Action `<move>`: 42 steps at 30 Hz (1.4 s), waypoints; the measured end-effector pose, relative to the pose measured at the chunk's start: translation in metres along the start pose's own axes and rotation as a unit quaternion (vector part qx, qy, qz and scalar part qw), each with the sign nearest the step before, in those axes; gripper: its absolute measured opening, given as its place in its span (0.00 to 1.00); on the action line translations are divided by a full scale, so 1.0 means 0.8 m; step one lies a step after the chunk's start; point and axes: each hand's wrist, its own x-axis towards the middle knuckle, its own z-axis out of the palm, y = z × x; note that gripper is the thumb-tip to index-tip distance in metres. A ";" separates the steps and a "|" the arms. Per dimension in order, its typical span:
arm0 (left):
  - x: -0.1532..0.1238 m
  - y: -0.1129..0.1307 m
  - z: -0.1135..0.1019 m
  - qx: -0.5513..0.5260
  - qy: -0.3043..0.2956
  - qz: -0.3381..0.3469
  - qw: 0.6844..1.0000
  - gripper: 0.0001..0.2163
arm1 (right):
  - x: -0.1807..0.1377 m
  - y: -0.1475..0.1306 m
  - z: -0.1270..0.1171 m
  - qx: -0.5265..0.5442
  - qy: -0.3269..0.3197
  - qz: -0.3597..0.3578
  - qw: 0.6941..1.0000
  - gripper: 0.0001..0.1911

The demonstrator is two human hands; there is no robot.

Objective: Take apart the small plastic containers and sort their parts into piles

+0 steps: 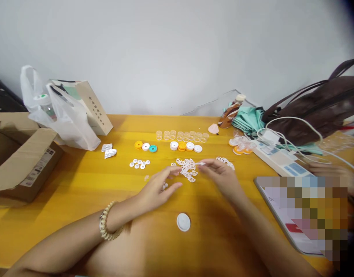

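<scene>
Both hands hover over a yellow table point(78, 181). My right hand point(220, 175) pinches a small white plastic piece point(200, 164) between thumb and forefinger, just right of a pile of small white lattice rings point(187, 168). My left hand point(159, 188) rests on the table left of that pile, fingers loosely spread with the tips touching the rings. A bead bracelet point(107, 223) sits on my left wrist. A white round cap point(183, 222) lies on the table nearer to me, between my forearms.
Further back lie a row of clear cups point(181, 135), coloured and white discs point(165, 146), small white rings point(140, 163) and foil scraps point(109, 151). A cardboard box point(20, 157) and plastic bag point(64, 115) stand left. A power strip point(281, 159), brown bag point(315, 107) and tablet point(298, 215) sit right.
</scene>
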 end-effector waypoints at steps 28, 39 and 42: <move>-0.020 0.015 0.001 0.123 -0.282 0.120 0.944 0.16 | -0.014 -0.025 -0.053 -0.319 -0.153 -0.013 0.935 0.18; -0.030 0.003 0.028 0.166 -0.208 0.095 0.959 0.14 | -0.128 0.027 0.041 -0.305 -0.133 -0.035 0.942 0.10; -0.031 0.002 0.029 0.135 -0.213 0.084 0.964 0.15 | -0.125 0.030 0.035 -0.293 -0.139 -0.042 0.945 0.12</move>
